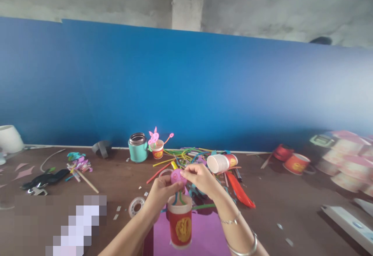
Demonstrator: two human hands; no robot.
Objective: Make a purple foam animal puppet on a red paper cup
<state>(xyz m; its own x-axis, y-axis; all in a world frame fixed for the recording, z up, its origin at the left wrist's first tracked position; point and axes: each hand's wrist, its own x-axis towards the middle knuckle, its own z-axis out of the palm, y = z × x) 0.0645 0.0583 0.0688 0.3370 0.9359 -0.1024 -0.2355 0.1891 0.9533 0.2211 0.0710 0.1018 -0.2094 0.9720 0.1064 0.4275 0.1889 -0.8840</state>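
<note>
Between my two hands is a pink paper cutout (pixel 176 175) with round markings on it. My left hand (pixel 163 189) pinches its lower left edge. The fingers of my right hand (pixel 196 175) are closed on its upper right side. Just below stands a red paper cup (pixel 180 225) with a yellow emblem, upright over a purple sheet (pixel 208 230). Blue and green straws (pixel 182 198) rise from the cup toward the cutout, and a green strip (pixel 204 206) sticks out to its right. Whether the straws are joined to the cutout is hidden by my fingers.
A roll of clear tape (pixel 136 208) lies left of my hands. Behind stand a teal jar (pixel 138 148) and a cup with a pink figure (pixel 157 149). Stacked white cups (pixel 218 163), coloured sticks (pixel 186 154) and a red pouch (pixel 240 190) lie ahead. Red cup (pixel 296 164) at right.
</note>
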